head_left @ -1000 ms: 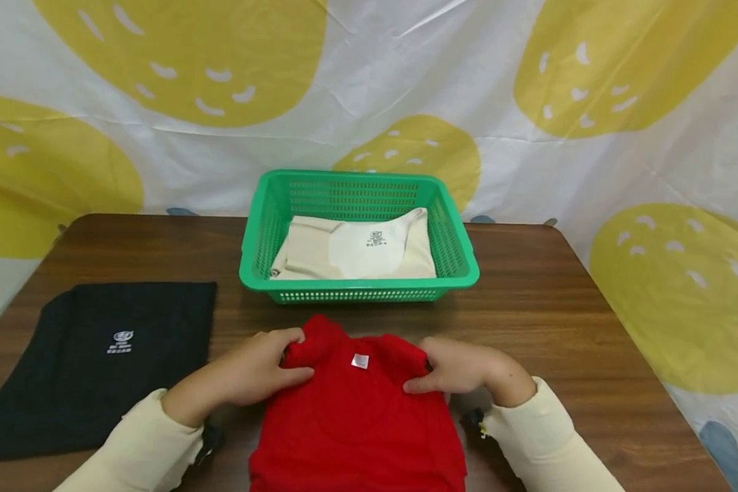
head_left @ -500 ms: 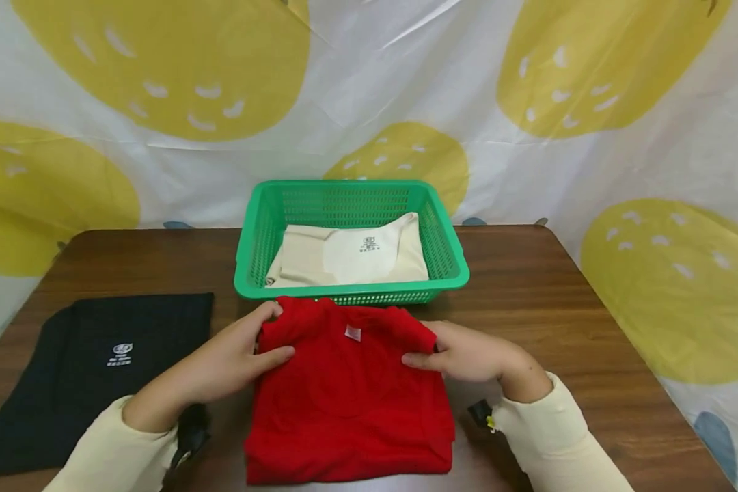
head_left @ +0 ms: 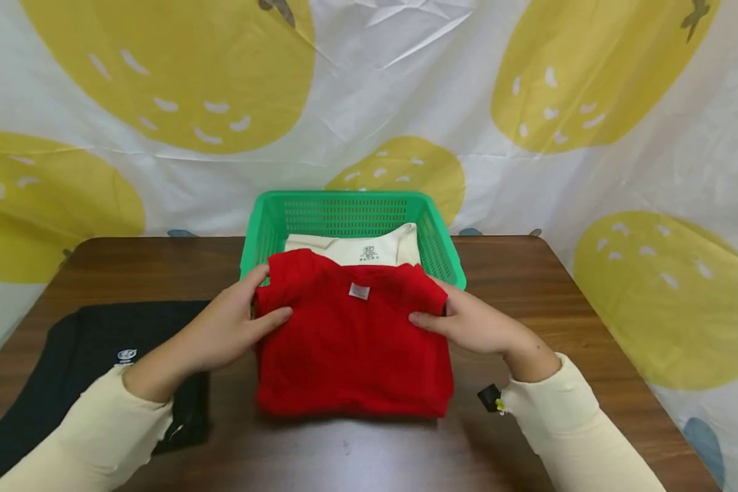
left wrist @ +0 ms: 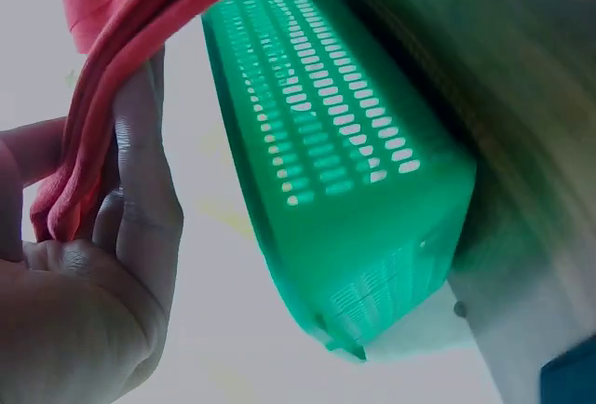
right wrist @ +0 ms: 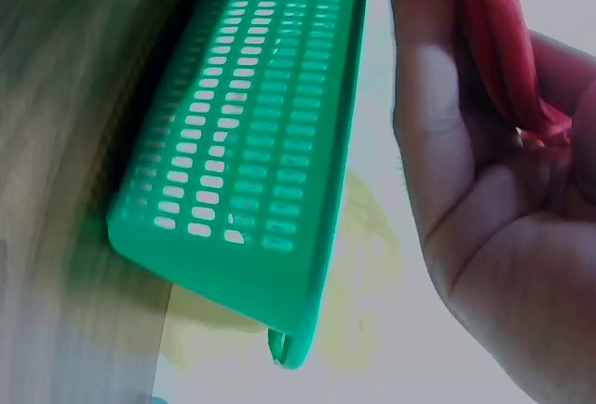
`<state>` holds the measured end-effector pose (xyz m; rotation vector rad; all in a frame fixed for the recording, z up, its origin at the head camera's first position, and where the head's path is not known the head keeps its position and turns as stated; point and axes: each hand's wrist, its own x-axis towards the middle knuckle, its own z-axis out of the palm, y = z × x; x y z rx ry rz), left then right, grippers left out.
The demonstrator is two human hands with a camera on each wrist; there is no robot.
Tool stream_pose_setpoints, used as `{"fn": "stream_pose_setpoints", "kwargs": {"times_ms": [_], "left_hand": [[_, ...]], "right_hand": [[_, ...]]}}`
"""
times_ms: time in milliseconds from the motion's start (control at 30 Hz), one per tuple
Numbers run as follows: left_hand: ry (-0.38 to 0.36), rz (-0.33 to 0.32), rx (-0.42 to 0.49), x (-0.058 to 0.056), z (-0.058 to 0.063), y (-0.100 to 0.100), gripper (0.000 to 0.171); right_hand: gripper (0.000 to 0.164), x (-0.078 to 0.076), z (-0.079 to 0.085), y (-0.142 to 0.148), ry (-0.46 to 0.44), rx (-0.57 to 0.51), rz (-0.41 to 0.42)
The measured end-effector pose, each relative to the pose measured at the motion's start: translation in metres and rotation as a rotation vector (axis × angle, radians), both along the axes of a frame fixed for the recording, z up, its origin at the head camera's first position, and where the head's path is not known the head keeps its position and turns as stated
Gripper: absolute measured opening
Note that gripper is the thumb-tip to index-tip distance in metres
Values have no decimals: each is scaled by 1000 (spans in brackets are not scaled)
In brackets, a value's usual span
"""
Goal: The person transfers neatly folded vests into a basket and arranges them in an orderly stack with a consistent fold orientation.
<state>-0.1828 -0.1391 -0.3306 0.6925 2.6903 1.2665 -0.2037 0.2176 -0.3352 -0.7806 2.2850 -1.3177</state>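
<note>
Thumbs on top, fingers beneath, the left hand and right hand pinch opposite sides of a folded red garment, held above the table at the near side of the green basket, partly hiding it; cream cloth lies inside, black cloth to the left

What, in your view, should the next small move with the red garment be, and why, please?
Probably move the red garment forward over the green basket: the left hand and right hand grip its sides, and a cream garment lies inside the basket.
</note>
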Motion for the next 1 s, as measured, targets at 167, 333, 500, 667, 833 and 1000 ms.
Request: {"fn": "stream_pose_setpoints", "kwargs": {"times_ms": [167,333,500,667,833,1000], "left_hand": [[47,-27,-38,-20,15,4,54],[0,-40,-42,-43,27,10,50],[-162,-43,37,-68,36,12,49],[-198,-10,67,-92,36,12,52],[-173,25,44,-107,34,14,54],[-149,46,-7,-115,36,19,58]], "right_hand": [[50,-14,12,6,-11,-21,-47],[51,-32,23,11,16,-22,-110],[57,-51,28,7,48,52,-243],[57,-72,34,-2,116,151,-324],[52,-88,41,-9,96,143,-325],[51,-98,43,-10,47,133,-348]]}}
